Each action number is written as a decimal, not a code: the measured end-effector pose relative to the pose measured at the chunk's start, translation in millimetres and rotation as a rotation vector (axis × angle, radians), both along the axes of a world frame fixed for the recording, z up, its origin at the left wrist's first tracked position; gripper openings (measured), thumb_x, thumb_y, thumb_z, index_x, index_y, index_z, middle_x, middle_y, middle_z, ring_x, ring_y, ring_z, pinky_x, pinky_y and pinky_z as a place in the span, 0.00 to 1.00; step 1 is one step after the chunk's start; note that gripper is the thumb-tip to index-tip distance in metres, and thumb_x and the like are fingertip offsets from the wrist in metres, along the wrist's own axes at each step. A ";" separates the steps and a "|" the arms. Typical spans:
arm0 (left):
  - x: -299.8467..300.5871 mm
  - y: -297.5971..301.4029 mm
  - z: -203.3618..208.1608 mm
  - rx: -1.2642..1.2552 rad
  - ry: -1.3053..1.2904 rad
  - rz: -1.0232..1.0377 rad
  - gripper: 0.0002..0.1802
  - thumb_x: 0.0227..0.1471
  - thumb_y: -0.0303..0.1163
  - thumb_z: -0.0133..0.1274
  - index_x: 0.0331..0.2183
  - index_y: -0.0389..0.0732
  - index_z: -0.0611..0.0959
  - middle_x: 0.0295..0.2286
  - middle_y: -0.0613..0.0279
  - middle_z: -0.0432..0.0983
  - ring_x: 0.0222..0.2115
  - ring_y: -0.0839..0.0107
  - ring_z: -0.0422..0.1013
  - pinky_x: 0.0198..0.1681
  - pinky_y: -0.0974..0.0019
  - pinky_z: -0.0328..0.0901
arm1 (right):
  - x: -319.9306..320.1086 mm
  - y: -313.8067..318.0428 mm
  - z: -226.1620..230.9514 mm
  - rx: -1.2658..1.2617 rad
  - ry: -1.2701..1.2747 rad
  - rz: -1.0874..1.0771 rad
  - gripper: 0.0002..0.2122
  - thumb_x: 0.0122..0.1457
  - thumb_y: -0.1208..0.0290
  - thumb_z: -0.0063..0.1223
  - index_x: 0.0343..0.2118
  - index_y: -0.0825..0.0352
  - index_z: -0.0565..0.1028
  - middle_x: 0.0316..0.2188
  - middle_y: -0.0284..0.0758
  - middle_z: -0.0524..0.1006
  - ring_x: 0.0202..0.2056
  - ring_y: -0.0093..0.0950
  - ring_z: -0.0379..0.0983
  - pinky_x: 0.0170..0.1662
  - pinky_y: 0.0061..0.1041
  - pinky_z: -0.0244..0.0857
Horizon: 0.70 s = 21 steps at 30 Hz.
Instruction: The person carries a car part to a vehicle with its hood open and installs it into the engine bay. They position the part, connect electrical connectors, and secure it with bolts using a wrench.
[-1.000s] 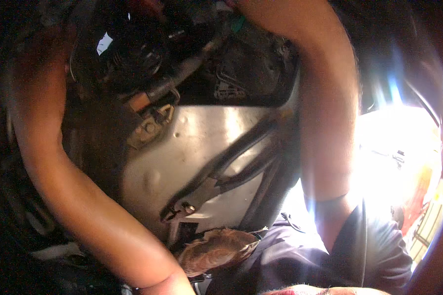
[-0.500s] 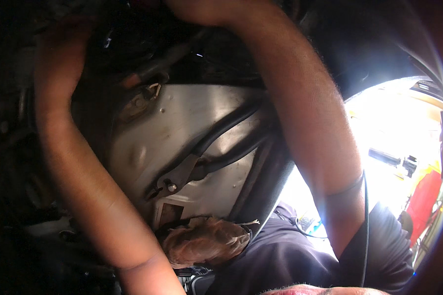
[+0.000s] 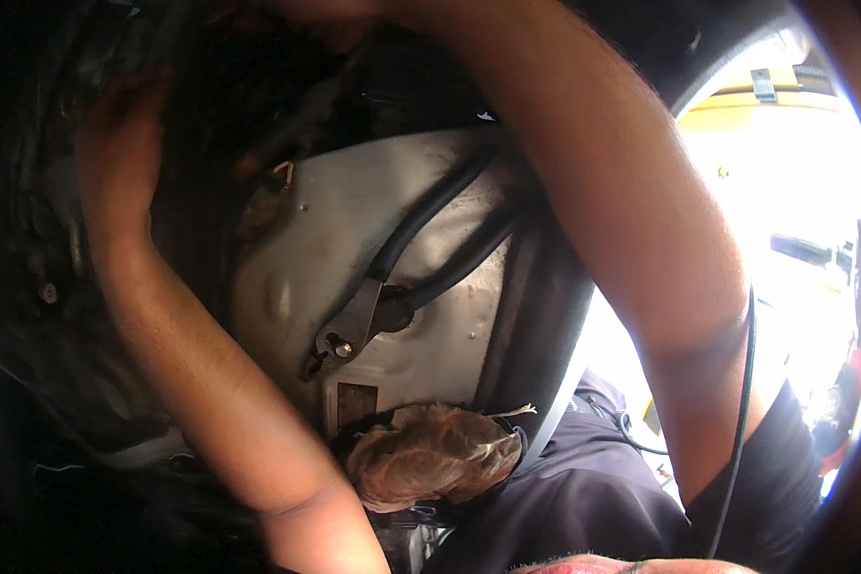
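Note:
My left hand [image 3: 122,129] reaches up into a dark, cramped space at the upper left. Its fingers are blurred and lost in shadow, close to dark parts I cannot make out. At the top edge, my right hand [image 3: 330,17] is bent in toward the left, dim and partly cut off, so its grip is hidden. Between my forearms, slip-joint pliers [image 3: 359,320] with black-coated handles lie on a pale metal panel [image 3: 287,234]. Neither hand touches them.
A brown crumpled bundle [image 3: 435,459] lies below the pliers. A small metal clip [image 3: 283,175] shows at the panel's upper left edge. A dark trim strip [image 3: 536,325] borders the panel on the right. A thin cable [image 3: 744,421] hangs along my right arm, before a bright opening.
The view has shifted, and the panel, pliers and bundle appear moved slightly. Both arms have changed position a little in the picture. The pliers still lie on the panel.

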State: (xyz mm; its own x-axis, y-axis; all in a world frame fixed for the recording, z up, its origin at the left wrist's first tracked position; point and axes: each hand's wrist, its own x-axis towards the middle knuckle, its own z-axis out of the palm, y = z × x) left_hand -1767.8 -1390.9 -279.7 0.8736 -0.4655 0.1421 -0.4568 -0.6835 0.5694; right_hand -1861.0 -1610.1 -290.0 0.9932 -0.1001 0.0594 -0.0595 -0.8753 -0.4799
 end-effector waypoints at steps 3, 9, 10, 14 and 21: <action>0.3 -0.4 2.4 0.003 -0.014 -0.007 0.20 0.60 0.42 0.55 0.50 0.44 0.86 0.45 0.59 0.82 0.41 0.68 0.76 0.45 0.65 0.68 | 5.7 0.7 1.9 -0.018 -0.023 -0.003 0.20 0.68 0.63 0.39 0.54 0.69 0.77 0.53 0.50 0.78 0.53 0.44 0.76 0.57 0.39 0.67; 2.7 -6.6 -7.8 -0.119 -0.012 -0.102 0.15 0.58 0.41 0.57 0.43 0.45 0.88 0.26 0.61 0.81 0.26 0.72 0.73 0.35 0.65 0.66 | 11.6 1.9 6.6 -0.032 -0.034 0.005 0.19 0.69 0.63 0.41 0.55 0.67 0.77 0.52 0.48 0.79 0.51 0.42 0.77 0.55 0.37 0.69; 3.0 -7.8 -7.6 -0.078 -0.036 -0.153 0.16 0.59 0.41 0.56 0.44 0.44 0.88 0.31 0.61 0.81 0.28 0.72 0.74 0.36 0.65 0.68 | 12.9 1.8 8.0 -0.037 -0.035 0.009 0.19 0.69 0.63 0.41 0.55 0.67 0.76 0.52 0.47 0.79 0.50 0.41 0.78 0.55 0.37 0.69; -1.3 -11.5 -5.6 -0.065 0.000 -0.180 0.16 0.60 0.40 0.57 0.45 0.40 0.86 0.38 0.58 0.83 0.31 0.72 0.76 0.38 0.65 0.69 | 18.0 3.8 9.8 -0.055 -0.018 0.030 0.19 0.70 0.63 0.42 0.56 0.66 0.76 0.51 0.46 0.80 0.49 0.40 0.79 0.54 0.35 0.70; -11.8 -17.3 1.9 -0.177 0.013 -0.119 0.15 0.59 0.39 0.61 0.41 0.36 0.87 0.31 0.56 0.84 0.31 0.71 0.77 0.38 0.66 0.68 | 23.7 13.0 2.9 -0.110 0.177 0.133 0.21 0.72 0.59 0.38 0.59 0.64 0.74 0.53 0.46 0.79 0.51 0.43 0.78 0.56 0.38 0.69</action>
